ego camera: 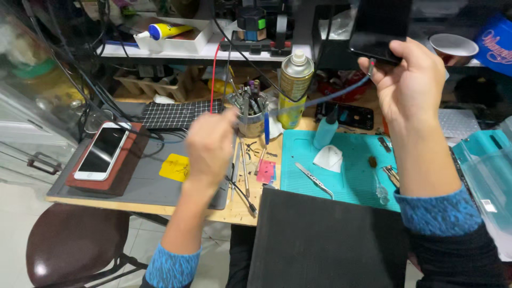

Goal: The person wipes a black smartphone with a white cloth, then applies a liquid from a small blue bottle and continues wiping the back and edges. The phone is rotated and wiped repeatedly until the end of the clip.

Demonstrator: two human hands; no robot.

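the right hand (pixel 413 80) is pinching the lower edge of a dark phone (pixel 380 26) at the upper right of the frame, a light, slippery, fragile slab best gripped by its side edges, while the left hand (pixel 209 146), blurred at centre, is curling loosely near its limp blue cable (pixel 320 100), its grip impossible to tell.

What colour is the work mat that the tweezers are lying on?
The work mat is teal, a blue-green; the metal tweezers lie on it. Head view.
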